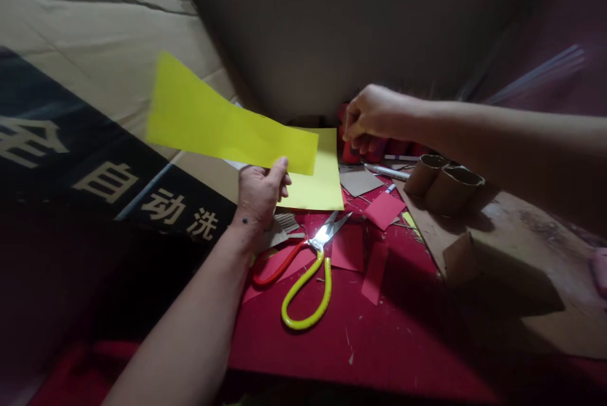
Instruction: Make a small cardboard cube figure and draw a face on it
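My left hand (262, 191) pinches the right end of a long yellow paper strip (222, 134) between thumb and fingers, holding it in the air. Beneath it lies a paler yellow sheet (327, 188). Over the back of the table my right hand (367, 118) is closed, fingertips together and pointing down; whatever they hold, if anything, is hidden. Behind and below those fingers are dark red objects (349, 154), partly covered. In front of my hands lies a pair of scissors (317, 248), blades apart, with one red and one yellow handle.
Pink-red paper pieces (385, 209) and a grey card (360, 181) lie on the red tablecloth (332, 349) among scraps. On the right, cardboard tubes (446, 184) and a folded cardboard piece (493, 273) stand on a brown board (535, 229). A large printed carton (118, 109) borders the left.
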A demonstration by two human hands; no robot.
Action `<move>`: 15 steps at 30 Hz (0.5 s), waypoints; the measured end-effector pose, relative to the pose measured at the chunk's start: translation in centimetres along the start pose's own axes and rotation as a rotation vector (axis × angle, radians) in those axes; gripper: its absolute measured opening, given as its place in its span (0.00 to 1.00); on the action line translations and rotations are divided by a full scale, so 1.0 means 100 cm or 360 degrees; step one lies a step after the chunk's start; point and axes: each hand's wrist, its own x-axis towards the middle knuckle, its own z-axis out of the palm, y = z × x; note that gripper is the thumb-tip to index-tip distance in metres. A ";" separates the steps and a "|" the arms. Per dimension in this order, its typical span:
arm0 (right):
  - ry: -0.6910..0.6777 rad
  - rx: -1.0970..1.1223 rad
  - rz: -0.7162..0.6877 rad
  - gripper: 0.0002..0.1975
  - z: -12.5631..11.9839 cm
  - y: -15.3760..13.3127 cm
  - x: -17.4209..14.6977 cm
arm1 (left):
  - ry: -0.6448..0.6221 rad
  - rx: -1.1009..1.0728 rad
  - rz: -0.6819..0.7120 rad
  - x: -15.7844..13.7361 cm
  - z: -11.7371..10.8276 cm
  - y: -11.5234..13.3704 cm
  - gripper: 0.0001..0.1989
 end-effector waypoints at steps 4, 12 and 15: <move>0.0057 0.0136 -0.0116 0.12 0.009 0.007 -0.028 | -0.0264 -0.0086 -0.0149 -0.012 0.010 -0.001 0.21; 0.0353 0.0581 0.0130 0.12 0.016 0.020 -0.078 | -0.0697 -0.0262 -0.0332 -0.025 0.018 0.002 0.21; 0.0304 0.0691 0.0158 0.14 0.020 0.032 -0.085 | -0.0793 -0.0319 -0.0383 -0.032 0.022 0.006 0.15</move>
